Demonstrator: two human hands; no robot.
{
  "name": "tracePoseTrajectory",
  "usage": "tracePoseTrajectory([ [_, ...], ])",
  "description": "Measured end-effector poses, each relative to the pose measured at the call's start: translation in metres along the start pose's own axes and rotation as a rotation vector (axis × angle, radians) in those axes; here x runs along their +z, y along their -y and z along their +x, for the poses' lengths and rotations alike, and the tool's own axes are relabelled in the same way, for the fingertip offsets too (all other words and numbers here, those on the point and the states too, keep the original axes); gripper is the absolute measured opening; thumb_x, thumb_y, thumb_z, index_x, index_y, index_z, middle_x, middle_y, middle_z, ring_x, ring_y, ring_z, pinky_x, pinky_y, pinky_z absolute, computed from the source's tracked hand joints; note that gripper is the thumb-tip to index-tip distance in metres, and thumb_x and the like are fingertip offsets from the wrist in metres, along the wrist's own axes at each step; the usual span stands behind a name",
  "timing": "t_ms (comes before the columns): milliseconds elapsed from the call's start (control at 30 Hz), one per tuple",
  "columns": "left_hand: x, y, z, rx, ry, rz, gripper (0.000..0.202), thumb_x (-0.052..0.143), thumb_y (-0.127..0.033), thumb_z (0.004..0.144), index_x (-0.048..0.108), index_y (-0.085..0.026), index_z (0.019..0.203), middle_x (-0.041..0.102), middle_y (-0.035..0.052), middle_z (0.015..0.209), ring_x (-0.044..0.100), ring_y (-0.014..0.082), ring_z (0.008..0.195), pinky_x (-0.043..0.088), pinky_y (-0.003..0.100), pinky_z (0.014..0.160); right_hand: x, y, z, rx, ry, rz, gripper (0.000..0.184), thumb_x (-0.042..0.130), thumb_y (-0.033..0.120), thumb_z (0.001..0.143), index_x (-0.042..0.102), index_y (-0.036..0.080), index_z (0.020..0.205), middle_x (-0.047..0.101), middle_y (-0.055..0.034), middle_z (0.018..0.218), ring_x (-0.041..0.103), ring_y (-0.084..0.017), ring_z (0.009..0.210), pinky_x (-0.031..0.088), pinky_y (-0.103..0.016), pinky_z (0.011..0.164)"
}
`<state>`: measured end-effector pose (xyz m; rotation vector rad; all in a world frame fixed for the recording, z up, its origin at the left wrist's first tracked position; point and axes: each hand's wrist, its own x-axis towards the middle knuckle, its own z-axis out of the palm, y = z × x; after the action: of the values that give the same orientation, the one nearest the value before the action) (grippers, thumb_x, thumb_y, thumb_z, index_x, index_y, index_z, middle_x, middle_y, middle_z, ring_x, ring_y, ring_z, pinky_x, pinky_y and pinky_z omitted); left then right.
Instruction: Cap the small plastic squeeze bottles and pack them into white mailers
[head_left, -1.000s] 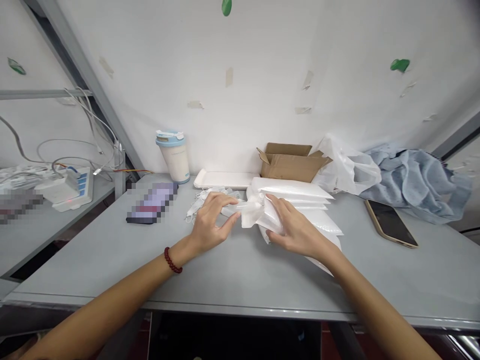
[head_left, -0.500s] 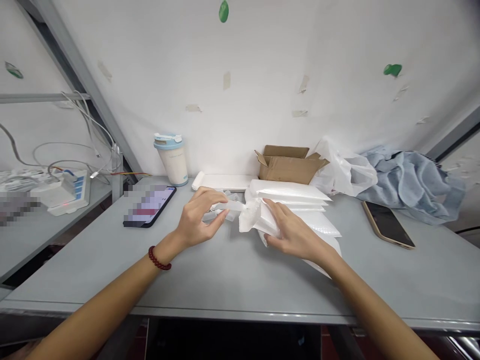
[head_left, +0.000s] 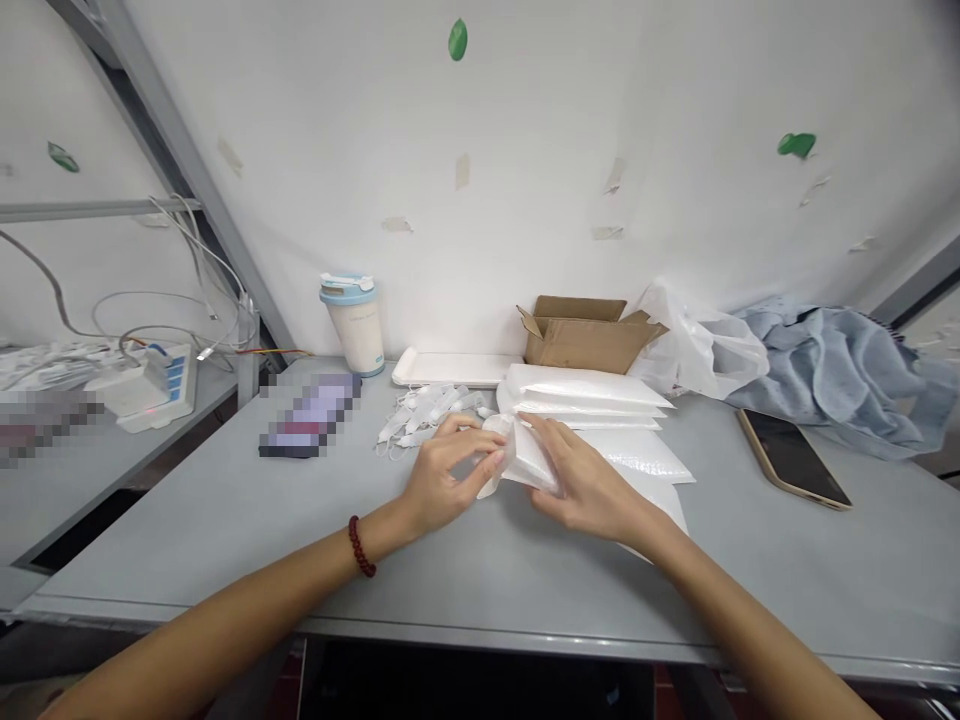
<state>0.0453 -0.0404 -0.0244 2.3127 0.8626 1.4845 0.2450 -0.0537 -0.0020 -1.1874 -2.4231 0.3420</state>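
My left hand [head_left: 448, 478] pinches the open mouth of a white plastic bag [head_left: 517, 455] lying on the grey table [head_left: 480, 560]. My right hand [head_left: 589, 480] is curled over the same bag from the right and holds it. The bag lies on top of a fanned stack of white flat bags [head_left: 600, 415]. Just beyond my left hand sits a small pile of white packaged items [head_left: 427, 412]. A red bead bracelet [head_left: 361, 546] is on my left wrist.
A phone [head_left: 309, 415] lies at left, another phone [head_left: 793, 458] at right. At the back stand a blue-lidded cup [head_left: 351, 322], a white tray [head_left: 450, 366], an open cardboard box [head_left: 585, 333], a plastic bag [head_left: 697, 345] and blue cloth [head_left: 847, 375]. A power strip [head_left: 154, 380] sits far left.
My left hand, which held a small clear item out to the left of the bag, has come in to the bag's mouth. Both hands moved slightly lower and closer together.
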Motion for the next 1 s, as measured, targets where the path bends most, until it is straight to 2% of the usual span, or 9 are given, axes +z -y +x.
tracePoseTrajectory([
  [200,-0.025,0.017,0.013,0.115,-0.116,0.319,0.015,0.054,-0.015,0.082,0.061,-0.018,0.094,0.068,0.0061,0.092,0.056,0.0215,0.090,0.044,0.040,0.084,-0.005,-0.007,0.002,0.090,-0.068,-0.051,0.070,0.051,0.021,0.071,0.025,0.017,0.136,0.051,-0.0141,0.114,0.049,-0.029,0.101,0.044,-0.044,0.083],
  [233,-0.031,0.021,0.015,0.145,-0.067,0.414,0.019,0.054,-0.014,0.081,0.060,-0.018,0.099,0.068,0.0064,0.095,0.055,0.0226,0.092,0.042,0.041,0.085,-0.007,-0.008,0.002,0.112,-0.084,-0.064,0.069,0.050,0.022,0.071,0.025,0.017,0.136,0.051,-0.0137,0.112,0.049,-0.029,0.100,0.044,-0.044,0.083],
  [367,-0.037,0.033,0.017,0.261,0.531,0.679,0.025,0.046,-0.004,0.079,0.059,-0.016,0.097,0.065,0.0085,0.094,0.052,0.0239,0.090,0.042,0.036,0.075,-0.010,-0.011,0.004,0.158,-0.134,-0.099,0.067,0.049,0.022,0.072,0.026,0.016,0.135,0.049,-0.0141,0.117,0.046,-0.030,0.106,0.042,-0.043,0.087],
  [500,-0.022,0.035,0.013,0.215,0.678,0.727,0.025,0.039,0.000,0.082,0.058,-0.013,0.090,0.062,0.0100,0.087,0.052,0.0239,0.087,0.043,0.035,0.072,-0.005,-0.011,0.005,0.161,-0.102,-0.116,0.068,0.050,0.021,0.071,0.027,0.015,0.135,0.050,-0.0137,0.112,0.047,-0.029,0.102,0.042,-0.042,0.084],
  [633,-0.018,0.035,0.014,0.006,0.508,0.390,0.019,0.048,-0.013,0.083,0.057,-0.016,0.100,0.061,0.0062,0.088,0.056,0.0190,0.079,0.046,0.031,0.070,-0.003,-0.011,0.005,0.170,-0.060,-0.126,0.067,0.050,0.021,0.071,0.029,0.012,0.133,0.051,-0.0133,0.105,0.048,-0.028,0.095,0.043,-0.041,0.080],
  [767,-0.028,0.025,0.019,-0.352,-0.082,-0.019,0.023,0.056,-0.027,0.082,0.053,-0.018,0.103,0.064,0.0046,0.089,0.059,0.0139,0.068,0.049,0.027,0.061,-0.003,-0.011,0.004,0.180,-0.053,-0.114,0.067,0.049,0.021,0.071,0.028,0.013,0.134,0.050,-0.0135,0.107,0.047,-0.028,0.097,0.042,-0.041,0.081],
  [833,-0.029,0.015,0.022,-0.407,-0.284,-0.219,0.022,0.058,-0.031,0.082,0.050,-0.017,0.098,0.065,0.0080,0.100,0.060,0.0132,0.070,0.049,0.025,0.059,-0.002,-0.011,0.004,0.174,-0.060,-0.110,0.068,0.049,0.021,0.070,0.027,0.015,0.134,0.050,-0.0137,0.109,0.047,-0.028,0.098,0.042,-0.042,0.081],
  [900,-0.025,0.005,0.022,-0.434,-0.311,-0.356,0.022,0.061,-0.031,0.080,0.049,-0.017,0.092,0.066,0.0092,0.103,0.061,0.0130,0.070,0.050,0.025,0.059,-0.002,-0.011,0.005,0.163,-0.069,-0.097,0.068,0.050,0.021,0.070,0.026,0.017,0.134,0.050,-0.0132,0.110,0.047,-0.029,0.097,0.042,-0.042,0.079],
  [1000,-0.013,-0.003,0.017,-0.520,-0.172,-0.455,0.020,0.061,-0.032,0.080,0.050,-0.017,0.087,0.068,0.0092,0.098,0.062,0.0139,0.070,0.051,0.027,0.060,-0.001,-0.009,0.005,0.131,-0.082,-0.062,0.068,0.050,0.020,0.069,0.027,0.019,0.133,0.051,-0.0121,0.109,0.049,-0.028,0.095,0.043,-0.040,0.076],
])
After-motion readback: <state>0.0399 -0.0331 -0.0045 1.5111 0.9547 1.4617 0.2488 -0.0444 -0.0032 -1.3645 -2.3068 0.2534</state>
